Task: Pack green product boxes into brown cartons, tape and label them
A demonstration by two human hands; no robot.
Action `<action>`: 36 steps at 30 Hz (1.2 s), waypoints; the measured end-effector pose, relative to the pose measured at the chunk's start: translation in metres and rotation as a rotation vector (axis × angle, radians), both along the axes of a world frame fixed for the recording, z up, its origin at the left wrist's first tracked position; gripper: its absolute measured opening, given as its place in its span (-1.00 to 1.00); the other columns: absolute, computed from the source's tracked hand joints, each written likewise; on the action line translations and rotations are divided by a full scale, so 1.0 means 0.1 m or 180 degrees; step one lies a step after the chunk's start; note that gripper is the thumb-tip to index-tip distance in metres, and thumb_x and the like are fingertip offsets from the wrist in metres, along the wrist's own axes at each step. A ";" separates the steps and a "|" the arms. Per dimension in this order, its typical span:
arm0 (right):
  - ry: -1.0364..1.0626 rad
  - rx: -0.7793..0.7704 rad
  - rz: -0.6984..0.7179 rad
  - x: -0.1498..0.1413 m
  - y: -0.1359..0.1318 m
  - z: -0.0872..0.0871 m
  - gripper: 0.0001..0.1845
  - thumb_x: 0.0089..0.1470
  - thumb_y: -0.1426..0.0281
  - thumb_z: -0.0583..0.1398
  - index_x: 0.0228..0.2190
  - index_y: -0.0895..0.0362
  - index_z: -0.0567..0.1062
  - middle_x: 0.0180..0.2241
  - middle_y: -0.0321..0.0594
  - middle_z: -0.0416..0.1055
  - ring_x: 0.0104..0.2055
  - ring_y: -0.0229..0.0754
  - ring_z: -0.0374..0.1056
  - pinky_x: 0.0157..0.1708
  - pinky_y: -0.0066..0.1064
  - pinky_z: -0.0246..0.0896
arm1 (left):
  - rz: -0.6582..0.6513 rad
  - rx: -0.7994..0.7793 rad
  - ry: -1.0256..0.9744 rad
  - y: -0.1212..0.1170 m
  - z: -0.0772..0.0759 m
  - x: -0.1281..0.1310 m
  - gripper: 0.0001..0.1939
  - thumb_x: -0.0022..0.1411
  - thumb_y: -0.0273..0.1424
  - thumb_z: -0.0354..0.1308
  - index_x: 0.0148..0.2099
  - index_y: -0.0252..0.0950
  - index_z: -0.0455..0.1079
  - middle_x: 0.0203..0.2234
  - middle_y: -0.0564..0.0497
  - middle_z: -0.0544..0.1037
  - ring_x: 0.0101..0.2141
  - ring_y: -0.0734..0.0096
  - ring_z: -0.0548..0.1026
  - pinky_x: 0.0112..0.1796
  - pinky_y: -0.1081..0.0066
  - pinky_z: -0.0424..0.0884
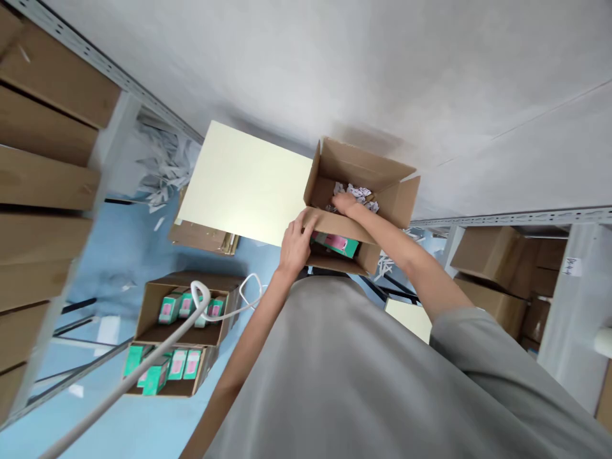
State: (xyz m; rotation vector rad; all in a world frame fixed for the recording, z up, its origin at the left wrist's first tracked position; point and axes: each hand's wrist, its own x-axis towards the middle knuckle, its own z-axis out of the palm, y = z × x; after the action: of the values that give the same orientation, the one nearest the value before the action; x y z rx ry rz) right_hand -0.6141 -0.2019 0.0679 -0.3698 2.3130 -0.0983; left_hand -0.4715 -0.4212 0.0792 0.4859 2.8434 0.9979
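Observation:
An open cardboard box [366,156] with raised flaps stands against the pale wall, crumpled printed paper [359,192] at its bottom. My right hand [345,203] reaches down inside it, fingers curled into the paper and partly hidden. At the near left corner, my left hand [296,244] grips the top edge of the box's near flap [339,223]. Below that flap, close to my body, a green and pink carton [343,244] lies in a second cardboard space; my arm and the flap hide part of it.
A pale yellow tabletop [248,182] adjoins the box on the left. On the blue floor, an open cardboard box [191,280] and another below it hold several green cartons [177,364]. A white pole [124,386] crosses the lower left. Shelves with brown boxes [43,185] flank both sides.

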 end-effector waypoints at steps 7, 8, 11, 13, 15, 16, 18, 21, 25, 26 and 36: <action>0.0800 -0.0216 -0.0793 0.32 0.39 0.52 -0.66 0.39 0.45 0.15 -0.02 0.12 0.74 0.05 0.08 0.69 0.16 0.17 0.57 0.14 -0.17 0.39 | 0.0004 0.0225 0.0086 0.02 0.03 -0.07 -0.32 0.46 -0.60 -0.06 0.55 -0.19 0.27 0.46 -0.25 0.37 0.40 -0.02 0.40 0.35 -0.04 0.44; 0.1006 -0.0381 -0.1054 0.43 0.45 0.62 -0.68 0.40 0.43 0.17 -0.04 0.08 0.73 0.02 0.01 0.70 0.11 0.12 0.59 0.11 -0.20 0.40 | 0.0022 0.0238 0.0079 0.03 0.05 -0.09 -0.34 0.47 -0.58 -0.06 0.54 -0.20 0.28 0.44 -0.26 0.38 0.40 -0.01 0.41 0.35 -0.02 0.44; 0.1603 -0.1002 -0.1880 0.87 0.59 0.94 -0.74 0.40 0.35 0.20 -0.09 0.07 0.71 -0.07 -0.12 0.71 -0.07 -0.02 0.60 0.00 -0.30 0.41 | 0.0084 0.0242 0.0060 0.07 0.12 -0.14 -0.40 0.50 -0.51 0.00 0.52 -0.23 0.30 0.40 -0.27 0.41 0.36 0.02 0.44 0.33 0.04 0.47; 0.1929 -0.1462 -0.2376 1.24 0.63 1.15 -0.73 0.40 0.27 0.21 -0.11 0.09 0.70 -0.13 -0.14 0.70 -0.18 -0.09 0.57 -0.06 -0.33 0.42 | 0.0137 0.0255 0.0067 0.11 0.15 -0.17 -0.42 0.51 -0.46 0.05 0.51 -0.24 0.31 0.37 -0.28 0.43 0.34 0.02 0.46 0.31 0.07 0.48; 0.2071 -0.1870 -0.2773 1.61 0.61 1.32 -0.69 0.39 0.18 0.22 -0.13 0.09 0.70 -0.18 -0.15 0.68 -0.24 -0.12 0.53 -0.13 -0.35 0.42 | 0.0193 0.0258 0.0069 0.14 0.18 -0.19 -0.44 0.51 -0.42 0.08 0.50 -0.25 0.33 0.34 -0.29 0.44 0.32 0.00 0.48 0.29 0.07 0.50; 0.2005 -0.2038 -0.2913 1.78 0.60 1.38 -0.69 0.37 0.15 0.24 -0.15 0.08 0.69 -0.21 -0.16 0.67 -0.26 -0.13 0.52 -0.17 -0.36 0.42 | 0.0219 0.0250 0.0060 0.15 0.19 -0.20 -0.44 0.52 -0.41 0.08 0.49 -0.26 0.34 0.33 -0.29 0.45 0.30 -0.01 0.50 0.28 0.07 0.51; 0.1727 -0.2252 -0.3067 2.03 0.56 1.39 -0.71 0.33 0.14 0.28 -0.20 0.07 0.69 -0.28 -0.21 0.65 -0.31 -0.15 0.49 -0.24 -0.38 0.38 | 0.0257 0.0230 0.0026 0.17 0.21 -0.22 -0.46 0.52 -0.40 0.08 0.48 -0.26 0.35 0.30 -0.30 0.46 0.27 -0.02 0.52 0.25 0.08 0.53; 0.1185 -0.2219 -0.3032 2.18 0.50 1.20 -0.78 0.31 0.20 0.29 -0.24 0.06 0.69 -0.34 -0.27 0.64 -0.35 -0.17 0.48 -0.27 -0.40 0.34 | 0.0279 0.0210 -0.0020 0.19 0.23 -0.25 -0.47 0.54 -0.38 0.07 0.47 -0.26 0.36 0.28 -0.30 0.45 0.23 -0.02 0.55 0.20 0.09 0.56; 0.0689 -0.1533 -0.2834 2.07 0.43 0.89 -0.85 0.32 0.36 0.29 -0.23 0.04 0.71 -0.27 -0.25 0.71 -0.24 -0.11 0.59 -0.17 -0.38 0.36 | 0.0275 0.0189 -0.0034 0.19 0.24 -0.27 -0.48 0.53 -0.35 0.10 0.46 -0.26 0.37 0.27 -0.31 0.46 0.22 -0.04 0.55 0.19 0.08 0.57; 0.0615 -0.1351 -0.2771 2.04 0.41 0.87 -0.84 0.32 0.41 0.28 -0.21 0.03 0.72 -0.22 -0.22 0.73 -0.18 -0.07 0.62 -0.13 -0.37 0.37 | 0.0273 0.0187 -0.0038 0.19 0.24 -0.27 -0.48 0.53 -0.35 0.10 0.45 -0.25 0.37 0.27 -0.31 0.46 0.23 -0.04 0.55 0.19 0.08 0.57; 0.0946 -0.1248 -0.1798 1.16 0.40 1.59 -0.81 0.41 0.31 0.28 -0.06 -0.03 0.72 -0.10 -0.24 0.75 -0.04 -0.04 0.64 -0.01 -0.32 0.41 | 0.0283 0.0223 -0.0165 0.12 0.17 -0.18 -0.46 0.49 -0.43 0.12 0.45 -0.24 0.37 0.25 -0.29 0.47 0.26 0.00 0.52 0.24 0.08 0.53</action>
State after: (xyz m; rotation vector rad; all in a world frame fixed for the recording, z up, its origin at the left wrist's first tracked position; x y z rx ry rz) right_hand -0.4983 -0.1622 0.2269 0.1001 2.6275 -0.8318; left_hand -0.4899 -0.4088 0.0960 0.3366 2.8142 1.1116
